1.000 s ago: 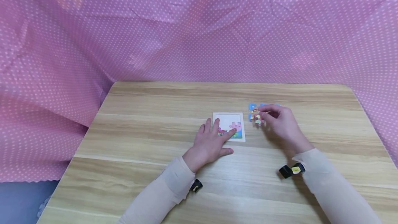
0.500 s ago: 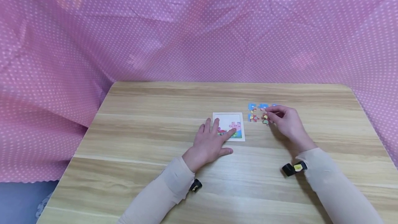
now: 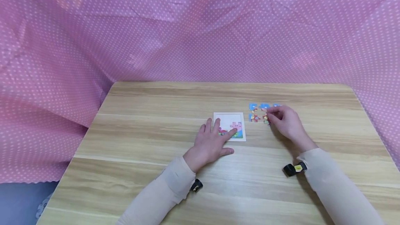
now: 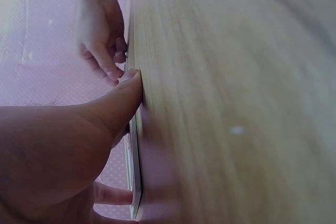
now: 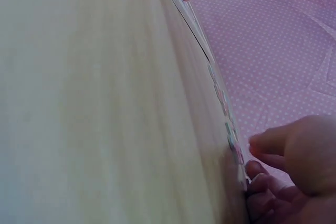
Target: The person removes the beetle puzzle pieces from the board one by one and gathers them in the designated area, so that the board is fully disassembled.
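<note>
My left hand [image 3: 207, 147] lies spread on a small framed puzzle board [image 3: 223, 119], index fingertip on a placed pig-face puzzle piece [image 3: 236, 125]. Its thumb rests beside the board on the table. To the right, my right hand [image 3: 287, 122] is bent over loose puzzle pieces [image 3: 254, 117]. Its thumb and index fingertips are close together beside a red-and-green puzzle piece [image 3: 265, 118], which the hand partly covers. In the right wrist view the fingers of the right hand [image 5: 294, 163] are curled near the pieces [image 5: 234, 148]; whether one is pinched is unclear.
The pieces lie in two loose rows on the wooden table [image 3: 140, 121], right of the board; some are hidden under the right hand. A pink dotted curtain [image 3: 200, 37] hangs behind the table's far edge. A black wrist camera [image 3: 290, 170] hangs beside the right forearm.
My right hand has moved a little right over the loose pieces, uncovering those at the left, then stayed nearly still. The left hand has kept its place on the board.
</note>
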`<state>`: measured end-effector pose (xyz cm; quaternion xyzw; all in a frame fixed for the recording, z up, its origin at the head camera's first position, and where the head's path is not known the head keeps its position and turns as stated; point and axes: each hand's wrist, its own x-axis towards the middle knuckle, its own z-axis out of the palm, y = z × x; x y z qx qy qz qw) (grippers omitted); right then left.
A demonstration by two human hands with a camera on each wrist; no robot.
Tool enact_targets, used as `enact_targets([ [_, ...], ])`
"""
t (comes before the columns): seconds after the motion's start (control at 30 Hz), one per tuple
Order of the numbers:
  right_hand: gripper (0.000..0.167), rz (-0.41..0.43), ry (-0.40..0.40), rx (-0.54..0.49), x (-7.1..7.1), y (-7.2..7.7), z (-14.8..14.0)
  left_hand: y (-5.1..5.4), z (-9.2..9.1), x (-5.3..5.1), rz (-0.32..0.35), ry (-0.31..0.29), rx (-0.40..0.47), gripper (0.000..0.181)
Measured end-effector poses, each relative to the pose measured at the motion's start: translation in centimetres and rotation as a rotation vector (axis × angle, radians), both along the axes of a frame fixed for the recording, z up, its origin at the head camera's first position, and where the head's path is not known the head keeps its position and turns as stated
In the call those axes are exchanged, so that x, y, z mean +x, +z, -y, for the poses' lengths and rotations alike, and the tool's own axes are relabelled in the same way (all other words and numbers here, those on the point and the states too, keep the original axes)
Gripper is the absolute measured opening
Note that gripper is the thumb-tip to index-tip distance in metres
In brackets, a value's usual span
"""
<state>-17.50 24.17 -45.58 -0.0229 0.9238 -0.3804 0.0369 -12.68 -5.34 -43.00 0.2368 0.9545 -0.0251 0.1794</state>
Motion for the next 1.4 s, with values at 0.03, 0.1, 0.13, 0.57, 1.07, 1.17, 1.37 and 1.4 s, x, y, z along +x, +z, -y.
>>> enact_targets([
  [0.03,0.028,-0.012,0.015,0.018,0.2,0.0,-0.1,0.0,0.0,0.0,0.001,-0.001,0.002,0.073],
  [0.1,0.030,-0.031,0.046,0.050,0.7,0.0,-0.4,0.0,-0.1,0.0,0.003,0.001,0.004,0.074],
  [0.13,0.031,-0.045,0.061,0.063,0.9,0.0,-0.4,0.0,0.0,0.0,0.002,0.003,0.005,0.074],
  [0.57,0.039,-0.082,0.061,0.107,1.5,-0.1,0.0,0.0,0.3,0.0,0.002,0.001,0.030,0.073],
  [1.07,0.041,-0.046,0.019,0.097,1.0,-0.3,0.5,-0.1,0.4,-0.1,-0.019,-0.003,0.046,0.074],
  [1.17,0.041,-0.035,0.020,0.094,0.9,-0.3,0.4,-0.1,0.4,-0.1,-0.018,-0.005,0.044,0.073],
  [1.37,0.036,-0.055,0.032,0.046,1.1,0.2,0.5,-0.1,0.4,-0.1,-0.014,0.002,0.051,0.072],
  [1.4,0.035,-0.057,0.039,0.028,1.2,0.4,0.7,0.0,0.4,-0.1,-0.013,0.005,0.055,0.072],
])
